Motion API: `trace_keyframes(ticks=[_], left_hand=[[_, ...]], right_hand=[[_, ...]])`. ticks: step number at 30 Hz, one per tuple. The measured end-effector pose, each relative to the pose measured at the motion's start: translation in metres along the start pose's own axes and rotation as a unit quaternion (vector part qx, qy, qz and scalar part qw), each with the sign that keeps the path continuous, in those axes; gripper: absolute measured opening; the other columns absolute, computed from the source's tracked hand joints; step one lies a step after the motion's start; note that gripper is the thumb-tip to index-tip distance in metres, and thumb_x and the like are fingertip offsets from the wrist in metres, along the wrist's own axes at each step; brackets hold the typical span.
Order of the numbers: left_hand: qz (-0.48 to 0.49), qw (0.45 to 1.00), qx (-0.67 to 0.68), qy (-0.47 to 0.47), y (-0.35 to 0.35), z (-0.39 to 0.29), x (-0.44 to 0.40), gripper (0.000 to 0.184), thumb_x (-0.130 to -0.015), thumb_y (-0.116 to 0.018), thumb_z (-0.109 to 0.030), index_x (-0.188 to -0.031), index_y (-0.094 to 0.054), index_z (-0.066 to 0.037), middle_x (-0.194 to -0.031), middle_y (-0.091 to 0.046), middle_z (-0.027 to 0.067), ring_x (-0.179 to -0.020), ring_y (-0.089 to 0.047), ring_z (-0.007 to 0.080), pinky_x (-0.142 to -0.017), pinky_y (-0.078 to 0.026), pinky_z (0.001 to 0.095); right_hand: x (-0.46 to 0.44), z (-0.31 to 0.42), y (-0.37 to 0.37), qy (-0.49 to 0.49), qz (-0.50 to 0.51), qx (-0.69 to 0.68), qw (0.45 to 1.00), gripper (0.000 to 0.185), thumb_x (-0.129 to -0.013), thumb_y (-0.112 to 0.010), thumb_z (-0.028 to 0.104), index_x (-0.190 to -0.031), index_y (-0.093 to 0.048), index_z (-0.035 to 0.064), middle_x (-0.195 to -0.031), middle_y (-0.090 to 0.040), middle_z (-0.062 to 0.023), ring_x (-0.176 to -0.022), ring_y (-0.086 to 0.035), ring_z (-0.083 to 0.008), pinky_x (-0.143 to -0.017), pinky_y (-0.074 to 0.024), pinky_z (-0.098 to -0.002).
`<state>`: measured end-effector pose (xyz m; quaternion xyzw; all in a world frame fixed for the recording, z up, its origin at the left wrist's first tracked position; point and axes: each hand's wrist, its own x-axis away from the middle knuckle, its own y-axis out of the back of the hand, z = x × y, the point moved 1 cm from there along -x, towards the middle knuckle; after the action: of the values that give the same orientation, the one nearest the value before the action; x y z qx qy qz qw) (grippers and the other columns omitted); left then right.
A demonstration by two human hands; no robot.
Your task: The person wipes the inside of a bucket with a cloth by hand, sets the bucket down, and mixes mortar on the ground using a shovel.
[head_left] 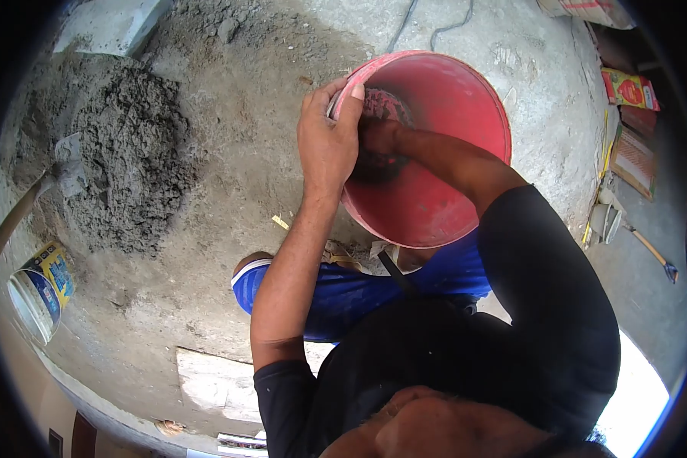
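A large red bucket [458,122] is tilted in front of me, its open mouth turned towards me. My left hand [330,133] is closed around the bucket's left rim, thumb on the inside and fingers outside. Deep inside, near the grey-smeared bottom, is my right hand [378,137]. Its fingers are lost in shadow, so whether they hold anything does not show. Dark residue clings to the bucket's bottom and lower wall.
Left lies a heap of wet grey mortar [133,153] with a shovel [70,164] at its edge. A white and yellow paint bucket [42,290] lies tipped over nearby. A board [217,382] is behind on the left; a long-handled tool [653,248] lies right.
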<state>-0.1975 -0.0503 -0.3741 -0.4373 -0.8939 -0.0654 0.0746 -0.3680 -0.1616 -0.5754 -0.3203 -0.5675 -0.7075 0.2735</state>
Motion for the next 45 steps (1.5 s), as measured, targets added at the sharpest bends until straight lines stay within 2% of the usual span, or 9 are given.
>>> trace_keyframes(ticks=[2, 8, 11, 13, 25, 29, 37, 43, 45], left_hand=[[0.008, 1.000, 0.014, -0.006, -0.001, 0.002, -0.001, 0.045, -0.097, -0.065, -0.033, -0.121, -0.064, 0.005, -0.108, -0.067, 0.0126, -0.100, -0.063, 0.0175, -0.089, -0.049, 0.0295], [0.009, 1.000, 0.015, -0.009, -0.001, 0.004, -0.002, 0.044, -0.097, -0.064, -0.033, -0.121, -0.064, 0.004, -0.109, -0.066, 0.0118, -0.100, -0.063, 0.0169, -0.090, -0.049, 0.0298], [0.010, 1.000, 0.026, -0.003, -0.001, 0.003, -0.002, 0.045, -0.097, -0.064, -0.033, -0.121, -0.064, 0.005, -0.110, -0.066, 0.0119, -0.099, -0.063, 0.0168, -0.090, -0.049, 0.0298], [0.006, 1.000, 0.010, -0.014, 0.002, 0.002, -0.002, 0.044, -0.097, -0.064, -0.033, -0.120, -0.064, 0.005, -0.110, -0.066, 0.0119, -0.099, -0.063, 0.0170, -0.090, -0.049, 0.0298], [0.005, 1.000, -0.002, -0.012, 0.002, 0.004, -0.002, 0.043, -0.097, -0.064, -0.033, -0.119, -0.065, 0.004, -0.110, -0.065, 0.0118, -0.100, -0.063, 0.0177, -0.090, -0.048, 0.0295], [0.005, 0.999, 0.039, -0.011, 0.000, 0.001, -0.005, 0.043, -0.094, -0.065, -0.035, -0.113, -0.067, 0.004, -0.109, -0.065, 0.0177, -0.104, -0.063, 0.0288, -0.092, -0.048, 0.0370], [0.015, 0.999, 0.029, -0.012, 0.001, 0.001, -0.005, 0.045, -0.096, -0.063, -0.036, -0.117, -0.065, 0.004, -0.112, -0.065, 0.0178, -0.104, -0.063, 0.0261, -0.093, -0.047, 0.0355], [0.029, 0.999, 0.043, 0.010, -0.002, -0.003, 0.000, 0.047, -0.098, -0.061, -0.034, -0.121, -0.063, 0.006, -0.114, -0.066, 0.0171, -0.106, -0.062, 0.0222, -0.094, -0.047, 0.0336], [0.020, 0.999, 0.041, 0.007, -0.001, -0.004, -0.004, 0.046, -0.097, -0.061, -0.035, -0.119, -0.064, 0.005, -0.114, -0.066, 0.0174, -0.106, -0.062, 0.0238, -0.094, -0.047, 0.0349]], right_hand=[[0.038, 0.020, 0.006, 0.036, 0.205, 0.077, 0.975, 0.036, -0.079, -0.067, 0.013, -0.114, -0.072, 0.0088, -0.119, -0.068, -0.0154, -0.109, -0.066, -0.0316, -0.094, -0.0538, -0.0434], [0.018, -0.028, 0.049, -0.021, -0.015, -0.059, 0.998, 0.029, -0.083, -0.062, 0.013, -0.109, -0.074, 0.0092, -0.115, -0.070, -0.0132, -0.112, -0.065, -0.0295, -0.094, -0.0544, -0.0434], [0.016, -0.039, 0.062, -0.191, -0.024, -0.191, 0.963, 0.026, -0.084, -0.060, 0.015, -0.105, -0.075, 0.0104, -0.113, -0.071, -0.0117, -0.112, -0.065, -0.0293, -0.094, -0.0538, -0.0440], [0.030, -0.036, 0.017, -0.053, 0.064, 0.021, 0.996, 0.026, -0.084, -0.059, 0.017, -0.104, -0.075, 0.0112, -0.110, -0.072, -0.0117, -0.108, -0.067, -0.0297, -0.093, -0.0545, -0.0429], [0.013, -0.015, -0.039, -0.160, 0.042, -0.195, 0.967, 0.029, -0.081, -0.065, 0.011, -0.108, -0.073, 0.0061, -0.112, -0.071, -0.0148, -0.108, -0.068, -0.0312, -0.090, -0.0558, -0.0425], [0.070, 0.009, 0.041, -0.146, 0.162, -0.014, 0.976, 0.031, -0.079, -0.071, 0.015, -0.108, -0.073, 0.0031, -0.109, -0.072, -0.0166, -0.108, -0.068, -0.0321, -0.090, -0.0549, -0.0418], [0.159, -0.001, 0.135, -0.081, -0.129, -0.367, 0.918, 0.021, -0.085, -0.070, 0.014, -0.102, -0.072, 0.0019, -0.097, -0.072, -0.0184, -0.094, -0.067, -0.0373, -0.081, -0.0523, -0.0444], [0.224, 0.027, 0.165, -0.072, -0.348, -0.313, 0.881, 0.016, -0.085, -0.069, 0.010, -0.098, -0.071, 0.0008, -0.093, -0.072, -0.0177, -0.091, -0.067, -0.0364, -0.077, -0.0512, -0.0480], [0.203, 0.016, 0.143, -0.051, -0.277, -0.399, 0.873, 0.015, -0.084, -0.067, 0.008, -0.097, -0.071, 0.0011, -0.094, -0.071, -0.0184, -0.091, -0.068, -0.0372, -0.078, -0.0520, -0.0482]])
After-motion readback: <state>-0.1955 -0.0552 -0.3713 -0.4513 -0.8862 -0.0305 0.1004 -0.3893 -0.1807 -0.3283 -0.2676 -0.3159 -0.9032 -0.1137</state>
